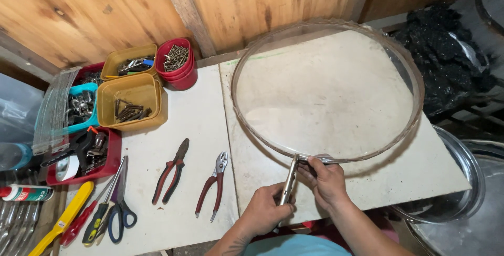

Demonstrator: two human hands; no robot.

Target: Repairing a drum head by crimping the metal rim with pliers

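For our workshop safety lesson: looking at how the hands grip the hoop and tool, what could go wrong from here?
1. The right hand pinches the metal hoop right beside the tool that the left hand holds; a slip might nip fingers.
2. The hoop overhangs the board, so it might tip or spring off.

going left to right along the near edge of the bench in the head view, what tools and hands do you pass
yellow-handled tool → scissors → dark red-handled pliers → red-handled pliers → left hand gripping a metal tool → right hand on the clear ring
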